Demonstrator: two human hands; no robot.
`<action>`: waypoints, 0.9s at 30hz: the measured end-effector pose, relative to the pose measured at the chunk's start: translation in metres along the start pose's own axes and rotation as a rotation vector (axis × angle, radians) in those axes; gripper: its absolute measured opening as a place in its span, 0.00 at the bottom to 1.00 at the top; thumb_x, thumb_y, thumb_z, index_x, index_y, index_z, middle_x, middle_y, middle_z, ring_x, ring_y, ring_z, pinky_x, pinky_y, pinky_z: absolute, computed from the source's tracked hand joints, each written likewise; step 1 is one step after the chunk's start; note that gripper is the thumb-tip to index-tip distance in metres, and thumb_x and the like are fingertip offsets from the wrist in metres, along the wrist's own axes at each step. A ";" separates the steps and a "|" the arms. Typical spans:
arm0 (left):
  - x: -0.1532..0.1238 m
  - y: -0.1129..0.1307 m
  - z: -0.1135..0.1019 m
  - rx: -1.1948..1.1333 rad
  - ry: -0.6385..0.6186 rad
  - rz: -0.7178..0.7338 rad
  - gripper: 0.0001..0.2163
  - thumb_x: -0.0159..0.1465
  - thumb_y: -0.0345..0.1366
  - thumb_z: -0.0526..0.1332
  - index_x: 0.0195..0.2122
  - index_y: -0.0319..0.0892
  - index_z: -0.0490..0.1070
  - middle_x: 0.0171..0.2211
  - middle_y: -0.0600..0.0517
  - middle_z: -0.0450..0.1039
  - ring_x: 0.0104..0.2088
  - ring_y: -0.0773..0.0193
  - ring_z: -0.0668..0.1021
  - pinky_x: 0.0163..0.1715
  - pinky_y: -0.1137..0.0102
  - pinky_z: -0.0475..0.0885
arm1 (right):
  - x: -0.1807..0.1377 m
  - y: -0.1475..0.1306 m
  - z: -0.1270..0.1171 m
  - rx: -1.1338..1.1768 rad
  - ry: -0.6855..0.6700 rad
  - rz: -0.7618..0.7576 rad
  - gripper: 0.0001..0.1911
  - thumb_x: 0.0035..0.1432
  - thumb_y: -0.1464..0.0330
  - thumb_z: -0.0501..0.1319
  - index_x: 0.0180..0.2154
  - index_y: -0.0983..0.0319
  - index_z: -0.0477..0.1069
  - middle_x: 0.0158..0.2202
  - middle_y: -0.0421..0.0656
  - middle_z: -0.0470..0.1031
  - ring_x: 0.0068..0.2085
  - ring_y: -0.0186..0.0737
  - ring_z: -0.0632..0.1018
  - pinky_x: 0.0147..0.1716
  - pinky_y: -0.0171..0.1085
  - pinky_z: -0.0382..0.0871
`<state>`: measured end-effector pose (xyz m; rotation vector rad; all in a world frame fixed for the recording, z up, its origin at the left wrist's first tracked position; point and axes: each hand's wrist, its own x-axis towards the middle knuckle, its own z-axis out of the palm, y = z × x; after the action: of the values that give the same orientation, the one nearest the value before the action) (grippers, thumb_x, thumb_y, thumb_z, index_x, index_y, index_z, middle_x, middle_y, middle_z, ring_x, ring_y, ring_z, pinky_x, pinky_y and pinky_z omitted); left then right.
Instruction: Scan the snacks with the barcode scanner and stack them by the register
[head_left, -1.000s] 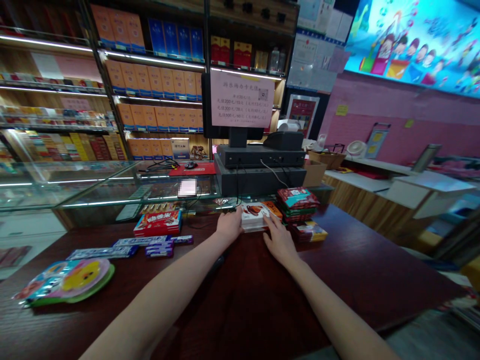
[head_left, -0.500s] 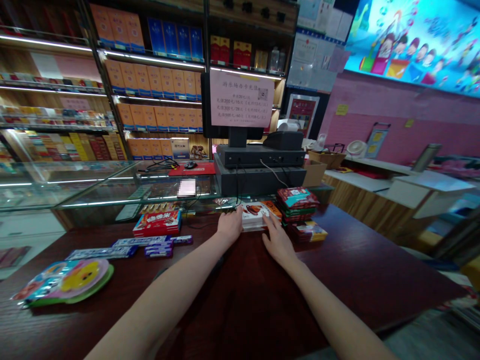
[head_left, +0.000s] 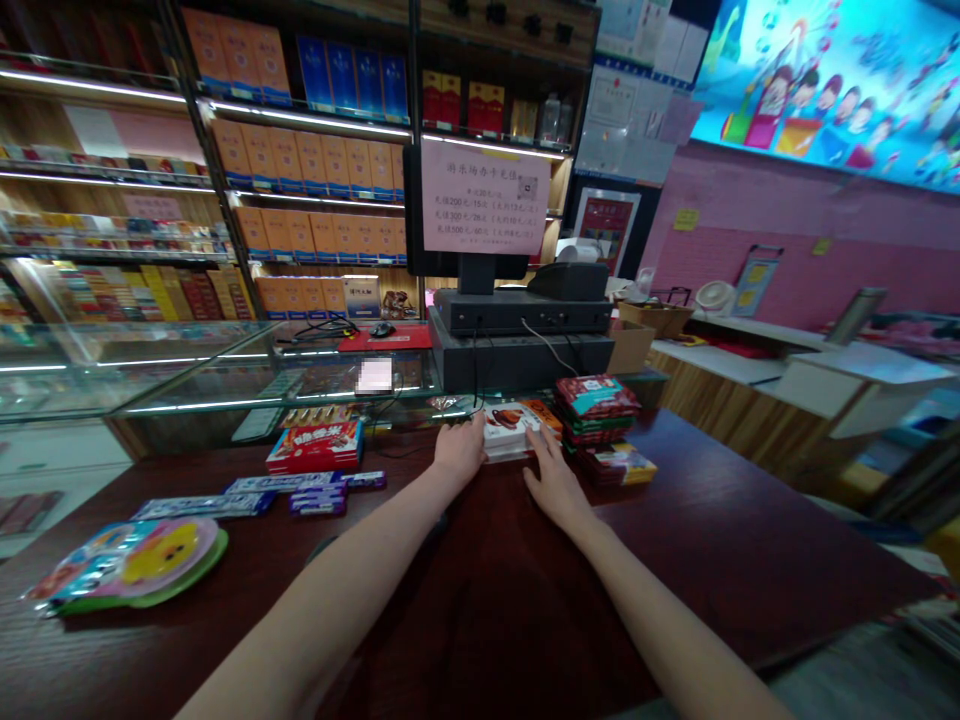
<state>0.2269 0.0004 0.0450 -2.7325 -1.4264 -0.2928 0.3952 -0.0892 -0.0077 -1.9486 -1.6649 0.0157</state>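
Observation:
Both my arms reach forward over a dark wooden counter (head_left: pixel 480 600). My left hand (head_left: pixel 459 450) rests against the left end of a small stack of white snack boxes (head_left: pixel 510 428), its fingers curled round the edge. My right hand (head_left: pixel 551 480) lies at the stack's front right corner with its fingers stretched toward the boxes. Right beside them stands a taller pile of red and teal packets (head_left: pixel 596 405), with more packets (head_left: pixel 622 463) lower in front of it.
A red box (head_left: pixel 316 446) and several blue candy sticks (head_left: pixel 270 492) lie to the left, with a round colourful packet (head_left: pixel 135 562) near the left edge. Behind the counter are a glass display case (head_left: pixel 187 380), a cash register with a sign (head_left: pixel 517 320) and stocked shelves.
My right hand has slid slightly back from the white boxes. My left hand stays at the stack's left end.

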 end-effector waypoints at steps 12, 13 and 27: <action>0.008 -0.006 0.001 0.020 0.011 -0.058 0.30 0.62 0.41 0.66 0.61 0.41 0.55 0.50 0.40 0.78 0.50 0.49 0.80 0.49 0.61 0.68 | 0.011 -0.008 -0.001 -0.011 -0.043 0.026 0.38 0.60 0.72 0.56 0.70 0.59 0.50 0.74 0.50 0.43 0.64 0.54 0.69 0.57 0.48 0.70; 0.009 -0.006 0.002 0.020 0.011 -0.059 0.30 0.62 0.41 0.65 0.61 0.41 0.54 0.50 0.40 0.78 0.50 0.49 0.80 0.49 0.61 0.68 | 0.011 -0.008 -0.001 -0.012 -0.043 0.030 0.38 0.60 0.72 0.56 0.70 0.59 0.50 0.74 0.50 0.43 0.64 0.54 0.69 0.58 0.48 0.70; 0.010 -0.006 0.000 -0.023 0.013 -0.075 0.28 0.64 0.50 0.63 0.59 0.42 0.57 0.47 0.41 0.79 0.50 0.50 0.81 0.49 0.61 0.69 | 0.014 -0.007 0.000 -0.060 -0.056 0.012 0.38 0.60 0.72 0.56 0.70 0.60 0.49 0.74 0.51 0.41 0.66 0.55 0.66 0.60 0.48 0.68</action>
<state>0.2276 0.0121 0.0467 -2.6940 -1.5339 -0.3314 0.3923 -0.0760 0.0004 -2.0203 -1.7078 0.0255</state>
